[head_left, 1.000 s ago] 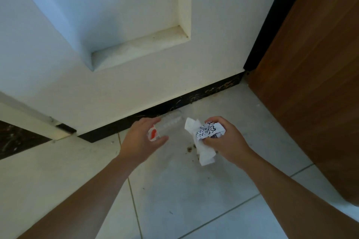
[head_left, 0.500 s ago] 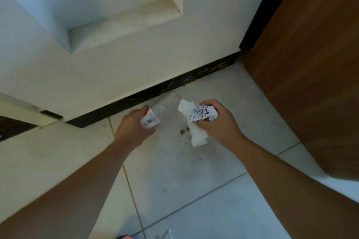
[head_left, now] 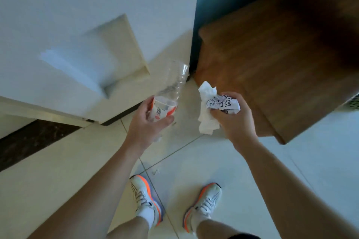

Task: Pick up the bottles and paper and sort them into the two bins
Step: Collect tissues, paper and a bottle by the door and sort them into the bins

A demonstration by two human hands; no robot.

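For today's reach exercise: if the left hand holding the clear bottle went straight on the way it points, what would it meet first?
Probably the white wall above the dark skirting; the left hand and clear plastic bottle aim there, though depth is unclear.

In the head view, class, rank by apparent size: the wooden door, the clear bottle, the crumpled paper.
1. wooden door, by far.
2. clear bottle and crumpled paper: look alike, and the hands cover part of each.

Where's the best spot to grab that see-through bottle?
Around the labelled middle, from the side, as the left hand does now. The bottle is a round, thin, clear tube; its red-and-white label band looks like the widest, firmest part, so fingers can probably wrap it without it slipping.
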